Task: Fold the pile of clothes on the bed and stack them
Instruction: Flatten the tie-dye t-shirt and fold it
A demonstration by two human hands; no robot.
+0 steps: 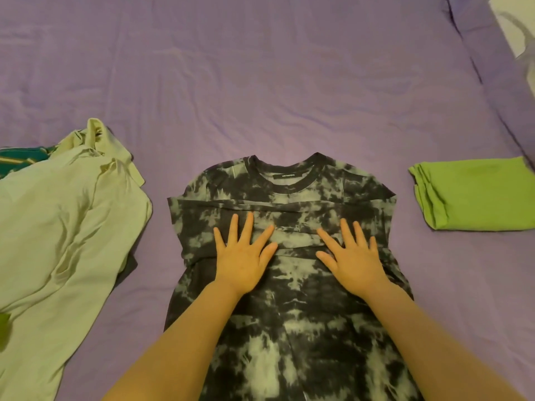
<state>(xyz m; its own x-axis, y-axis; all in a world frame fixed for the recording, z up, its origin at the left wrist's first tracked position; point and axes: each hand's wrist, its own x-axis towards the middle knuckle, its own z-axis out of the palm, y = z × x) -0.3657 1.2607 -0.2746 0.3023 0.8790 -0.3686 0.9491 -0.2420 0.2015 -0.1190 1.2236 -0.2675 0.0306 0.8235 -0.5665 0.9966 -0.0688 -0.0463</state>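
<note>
A black-and-white tie-dye T-shirt (289, 314) lies flat in the middle of the purple bed (260, 82), collar pointing away from me, its sleeves folded inward across the chest. My left hand (243, 256) and my right hand (353, 259) rest flat on the shirt just below the folded sleeves, fingers spread and straight. A folded bright green garment (474, 195) lies to the right of the shirt. To the left sprawls an unfolded pale green garment (63, 221) on top of other clothes.
A teal striped garment (20, 160) peeks out behind the pale green one, and a dark piece (130, 264) shows under its right edge. The bed's right edge and a pale floor (518, 27) show at the top right.
</note>
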